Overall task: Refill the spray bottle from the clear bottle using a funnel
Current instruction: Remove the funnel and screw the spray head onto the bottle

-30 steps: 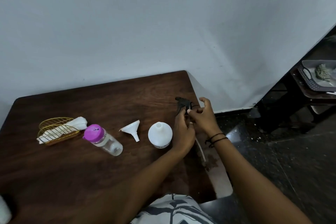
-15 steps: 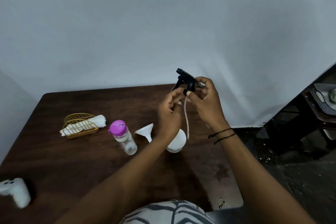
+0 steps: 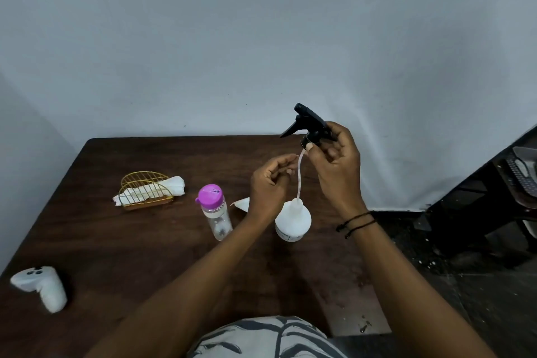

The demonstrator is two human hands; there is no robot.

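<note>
Dim, even indoor light; soft focus, wide-angle bending at edges

Black cord bracelets [image 3: 355, 223] (right wrist); bare forearms.

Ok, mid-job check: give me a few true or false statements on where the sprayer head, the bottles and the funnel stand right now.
1. The right hand holds the black sprayer head up above the table. True.
2. The sprayer head is screwed onto the white spray bottle. False: it is lifted off, and only the lower end of its dip tube reaches the bottle's neck.
3. The clear bottle has its pink cap on. True.
4. The funnel sits in the spray bottle's neck. False: it lies on the table between the two bottles, partly hidden by the left hand.
5. The left hand grips the clear bottle. False: it is by the dip tube.
</note>
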